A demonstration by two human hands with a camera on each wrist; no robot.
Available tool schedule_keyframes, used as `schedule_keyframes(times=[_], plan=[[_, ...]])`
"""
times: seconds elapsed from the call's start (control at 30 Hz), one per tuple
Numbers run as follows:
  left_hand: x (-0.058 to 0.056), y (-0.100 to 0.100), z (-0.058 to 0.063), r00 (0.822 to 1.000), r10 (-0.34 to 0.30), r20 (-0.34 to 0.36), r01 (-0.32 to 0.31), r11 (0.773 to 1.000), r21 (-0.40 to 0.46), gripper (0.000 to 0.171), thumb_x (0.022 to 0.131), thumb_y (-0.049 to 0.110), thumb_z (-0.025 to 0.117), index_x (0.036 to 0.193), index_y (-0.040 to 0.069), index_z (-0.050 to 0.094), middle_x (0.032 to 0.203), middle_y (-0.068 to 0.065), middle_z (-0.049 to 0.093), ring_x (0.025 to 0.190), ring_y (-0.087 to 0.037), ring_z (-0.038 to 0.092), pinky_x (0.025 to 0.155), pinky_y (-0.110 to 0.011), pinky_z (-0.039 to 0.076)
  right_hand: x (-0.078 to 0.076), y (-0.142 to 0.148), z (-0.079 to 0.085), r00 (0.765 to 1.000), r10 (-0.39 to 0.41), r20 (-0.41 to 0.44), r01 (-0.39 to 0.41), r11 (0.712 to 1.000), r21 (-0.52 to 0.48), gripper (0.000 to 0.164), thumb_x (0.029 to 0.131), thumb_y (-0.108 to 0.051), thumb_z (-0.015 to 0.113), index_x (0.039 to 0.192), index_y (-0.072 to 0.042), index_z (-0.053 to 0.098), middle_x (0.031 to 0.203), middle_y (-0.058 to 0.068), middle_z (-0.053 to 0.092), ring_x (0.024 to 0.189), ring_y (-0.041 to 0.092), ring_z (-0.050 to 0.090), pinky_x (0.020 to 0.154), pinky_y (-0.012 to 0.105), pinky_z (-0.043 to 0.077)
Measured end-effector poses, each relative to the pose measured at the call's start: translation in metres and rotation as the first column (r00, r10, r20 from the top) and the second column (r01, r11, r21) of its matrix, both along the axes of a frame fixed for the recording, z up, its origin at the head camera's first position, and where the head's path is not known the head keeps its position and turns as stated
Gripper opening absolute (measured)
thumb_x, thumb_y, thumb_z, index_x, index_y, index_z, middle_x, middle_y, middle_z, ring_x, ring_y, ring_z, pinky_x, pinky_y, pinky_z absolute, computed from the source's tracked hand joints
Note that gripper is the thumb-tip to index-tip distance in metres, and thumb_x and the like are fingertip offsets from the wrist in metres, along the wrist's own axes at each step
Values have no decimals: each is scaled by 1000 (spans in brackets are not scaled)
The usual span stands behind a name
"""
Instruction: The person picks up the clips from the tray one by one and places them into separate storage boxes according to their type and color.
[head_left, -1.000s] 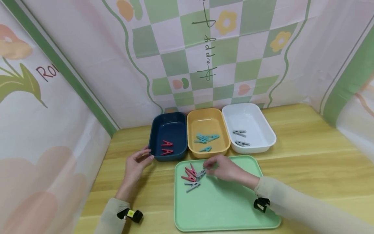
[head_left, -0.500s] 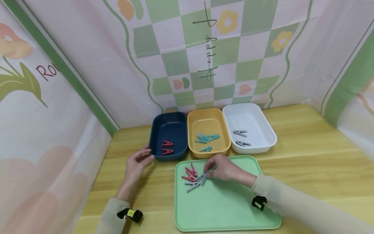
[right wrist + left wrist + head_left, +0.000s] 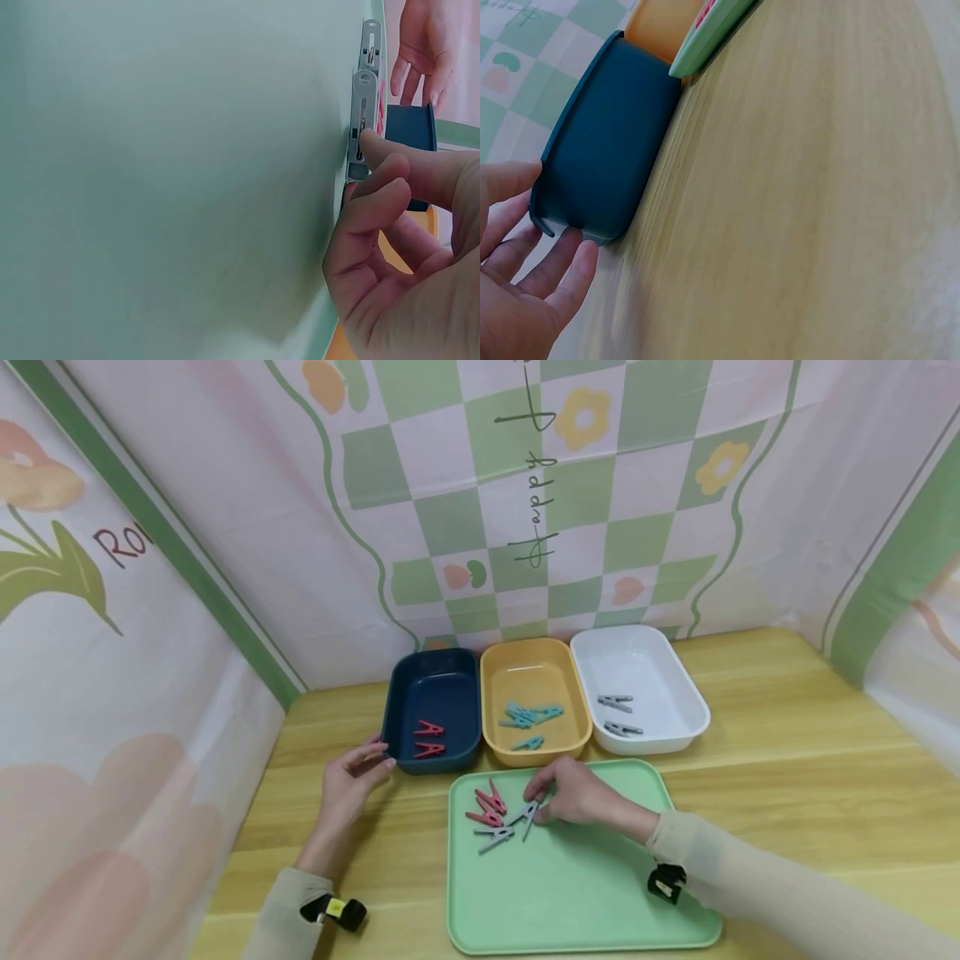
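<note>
My right hand (image 3: 573, 793) pinches a grey clothespin (image 3: 529, 813) low over the green tray (image 3: 585, 885); in the right wrist view the thumb lies on the clothespin's side. Beside it on the tray lie another grey clothespin (image 3: 495, 837) and a small cluster of red clothespins (image 3: 487, 806). My left hand (image 3: 352, 785) touches the near left corner of the dark blue bin (image 3: 438, 767), thumb and fingers extended loosely around the corner in the left wrist view. Two red clothespins (image 3: 429, 738) lie inside that bin.
A yellow bin (image 3: 528, 672) with several turquoise clothespins (image 3: 525, 714) stands beside the blue one. To its right, a white bin (image 3: 633, 668) contains two grey clothespins (image 3: 618, 715). A patterned cloth (image 3: 517, 518) hangs behind the wooden table (image 3: 810, 760).
The grey clothespin between my right fingers has turned and shifted slightly right, away from the red ones. My left hand has stayed at the blue bin.
</note>
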State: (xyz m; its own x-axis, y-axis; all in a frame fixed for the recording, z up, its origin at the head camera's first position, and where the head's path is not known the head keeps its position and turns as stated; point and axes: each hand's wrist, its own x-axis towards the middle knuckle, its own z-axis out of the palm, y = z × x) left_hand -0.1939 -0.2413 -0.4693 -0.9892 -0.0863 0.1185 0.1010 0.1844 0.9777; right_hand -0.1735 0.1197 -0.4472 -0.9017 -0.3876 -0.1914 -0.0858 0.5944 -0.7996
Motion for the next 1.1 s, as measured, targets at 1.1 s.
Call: schedule_keyframes(times=[1.1], plan=[[0, 0, -3, 1000, 1, -1, -1, 1000, 3, 31, 93, -6, 76, 123, -9, 70, 151, -15, 58, 123, -40, 65, 87, -27, 63, 11, 28, 19, 1000, 22, 22, -18, 987, -159, 12, 88, -11, 86, 99, -9, 82, 88, 5, 75, 47, 11, 47, 42, 25, 41]])
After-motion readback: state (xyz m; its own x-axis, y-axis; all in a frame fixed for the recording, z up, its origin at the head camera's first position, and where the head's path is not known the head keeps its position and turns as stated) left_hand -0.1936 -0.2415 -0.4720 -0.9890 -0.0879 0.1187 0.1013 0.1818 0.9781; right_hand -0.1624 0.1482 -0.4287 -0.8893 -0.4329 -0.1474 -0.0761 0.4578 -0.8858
